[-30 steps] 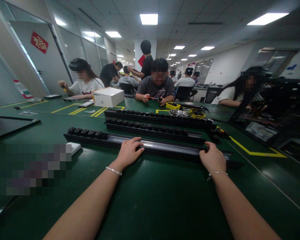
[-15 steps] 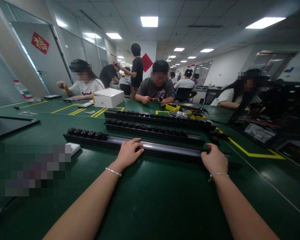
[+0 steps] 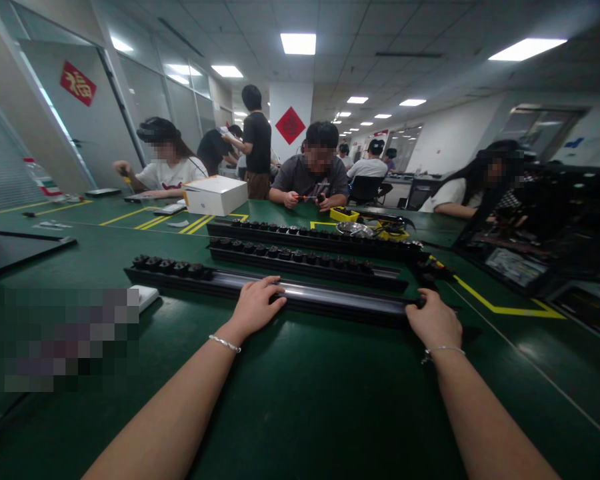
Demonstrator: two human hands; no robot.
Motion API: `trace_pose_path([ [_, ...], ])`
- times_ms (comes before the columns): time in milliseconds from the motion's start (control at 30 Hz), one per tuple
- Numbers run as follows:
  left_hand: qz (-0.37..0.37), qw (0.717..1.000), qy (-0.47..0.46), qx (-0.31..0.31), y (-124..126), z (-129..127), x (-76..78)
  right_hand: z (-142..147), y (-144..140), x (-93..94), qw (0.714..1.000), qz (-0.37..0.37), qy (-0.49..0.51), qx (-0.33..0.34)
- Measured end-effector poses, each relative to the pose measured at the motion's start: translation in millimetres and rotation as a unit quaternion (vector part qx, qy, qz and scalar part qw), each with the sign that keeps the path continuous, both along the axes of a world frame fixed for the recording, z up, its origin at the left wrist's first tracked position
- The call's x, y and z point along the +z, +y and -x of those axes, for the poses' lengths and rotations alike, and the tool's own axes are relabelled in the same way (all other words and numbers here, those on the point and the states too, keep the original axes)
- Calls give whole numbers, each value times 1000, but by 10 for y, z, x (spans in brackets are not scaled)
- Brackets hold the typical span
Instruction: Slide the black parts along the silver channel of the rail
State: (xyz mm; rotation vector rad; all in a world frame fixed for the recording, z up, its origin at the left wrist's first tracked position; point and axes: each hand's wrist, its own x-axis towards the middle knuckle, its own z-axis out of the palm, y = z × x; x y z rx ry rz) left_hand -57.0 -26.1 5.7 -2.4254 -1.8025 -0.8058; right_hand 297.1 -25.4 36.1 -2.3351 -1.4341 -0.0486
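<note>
On my side of the near rail [image 3: 350, 297], a long black channel, spreads the green tabletop [image 3: 330, 407]. My left hand [image 3: 255, 303] rests at that rail's middle, fingers laid over its edge; whether they grip, I cannot tell. My right hand [image 3: 436, 320] bends at the rail's right end, thumb and forefinger curled close together, and I cannot tell whether they grasp it. Black pieces [image 3: 166, 265] sit in a row along its left end. Just beyond the near rail lies a second rail [image 3: 305, 269], then a third rail [image 3: 280, 237], both lined with dark pieces. Farther beyond it stand a metal dish [image 3: 355, 229], a yellow tray [image 3: 344, 215] and a white box [image 3: 215, 197], and across from it sits a co-worker [image 3: 310, 175]
</note>
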Motion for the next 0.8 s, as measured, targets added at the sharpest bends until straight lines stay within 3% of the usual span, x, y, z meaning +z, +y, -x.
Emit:
trace_pose_path([
  [800,3,1000,0,1,-8,0,0,-159,31,-12,1000,-6,16,-20],
])
